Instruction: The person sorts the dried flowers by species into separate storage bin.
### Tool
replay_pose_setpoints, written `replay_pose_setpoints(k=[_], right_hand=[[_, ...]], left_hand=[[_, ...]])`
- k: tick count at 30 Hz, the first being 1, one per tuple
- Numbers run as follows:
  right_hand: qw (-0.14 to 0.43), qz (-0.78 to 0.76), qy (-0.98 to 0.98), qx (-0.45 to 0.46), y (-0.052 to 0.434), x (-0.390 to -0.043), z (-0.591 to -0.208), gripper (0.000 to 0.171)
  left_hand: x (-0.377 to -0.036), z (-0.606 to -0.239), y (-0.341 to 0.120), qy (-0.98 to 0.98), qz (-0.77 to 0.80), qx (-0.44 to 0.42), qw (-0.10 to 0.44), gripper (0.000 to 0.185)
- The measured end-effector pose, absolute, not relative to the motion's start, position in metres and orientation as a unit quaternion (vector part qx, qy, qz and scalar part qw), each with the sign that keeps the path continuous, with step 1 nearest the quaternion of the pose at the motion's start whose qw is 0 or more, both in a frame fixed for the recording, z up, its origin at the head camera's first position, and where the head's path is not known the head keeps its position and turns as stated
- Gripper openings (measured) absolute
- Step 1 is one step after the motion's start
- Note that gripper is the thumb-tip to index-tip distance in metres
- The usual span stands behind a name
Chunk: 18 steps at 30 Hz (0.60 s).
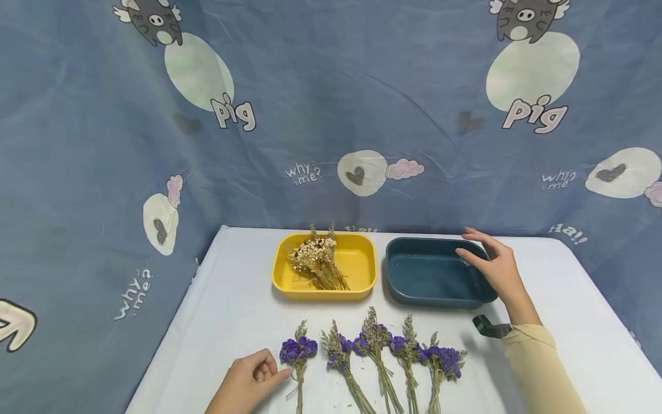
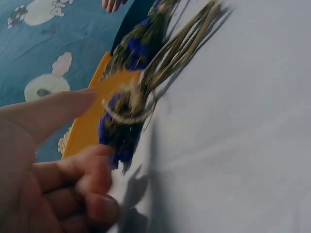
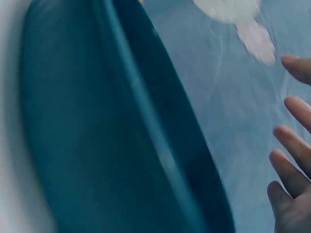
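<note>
Your left hand (image 1: 248,376) lies on the desk (image 1: 569,299) with fingers loosely curled, holding nothing, its fingertips just beside the leftmost purple bouquet (image 1: 298,353). Four more purple bouquets (image 1: 393,356) lie in a row between your hands. Your right hand (image 1: 493,267) is spread wide over the far right rim of the empty teal tray (image 1: 429,282); the yellow tray (image 1: 357,267) beyond your left hand holds a white dried bunch (image 1: 315,261).

The stems look brittle: pinch the flower head rather than the tied stalks and petals may shed. A knock from your right hand could shove the light tray.

The backdrop (image 1: 331,86) reads "pig", "why me?" and "Ha!!".
</note>
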State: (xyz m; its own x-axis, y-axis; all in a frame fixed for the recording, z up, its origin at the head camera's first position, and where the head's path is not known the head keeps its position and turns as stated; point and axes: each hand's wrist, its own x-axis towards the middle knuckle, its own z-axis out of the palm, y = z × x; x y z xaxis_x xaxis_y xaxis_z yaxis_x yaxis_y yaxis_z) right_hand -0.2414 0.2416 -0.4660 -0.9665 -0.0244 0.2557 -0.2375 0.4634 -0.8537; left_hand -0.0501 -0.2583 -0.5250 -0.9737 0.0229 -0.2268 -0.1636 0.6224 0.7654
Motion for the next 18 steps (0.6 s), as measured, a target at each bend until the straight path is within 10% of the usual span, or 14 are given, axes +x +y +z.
replay_pose_setpoints(k=[18], right_hand=[[-0.022,0.63,-0.776,0.014,0.296,-0.198,-0.535,0.085]], left_hand=[[-0.027,-0.523,-0.219,0.942,0.289,-0.118,0.123,0.042]])
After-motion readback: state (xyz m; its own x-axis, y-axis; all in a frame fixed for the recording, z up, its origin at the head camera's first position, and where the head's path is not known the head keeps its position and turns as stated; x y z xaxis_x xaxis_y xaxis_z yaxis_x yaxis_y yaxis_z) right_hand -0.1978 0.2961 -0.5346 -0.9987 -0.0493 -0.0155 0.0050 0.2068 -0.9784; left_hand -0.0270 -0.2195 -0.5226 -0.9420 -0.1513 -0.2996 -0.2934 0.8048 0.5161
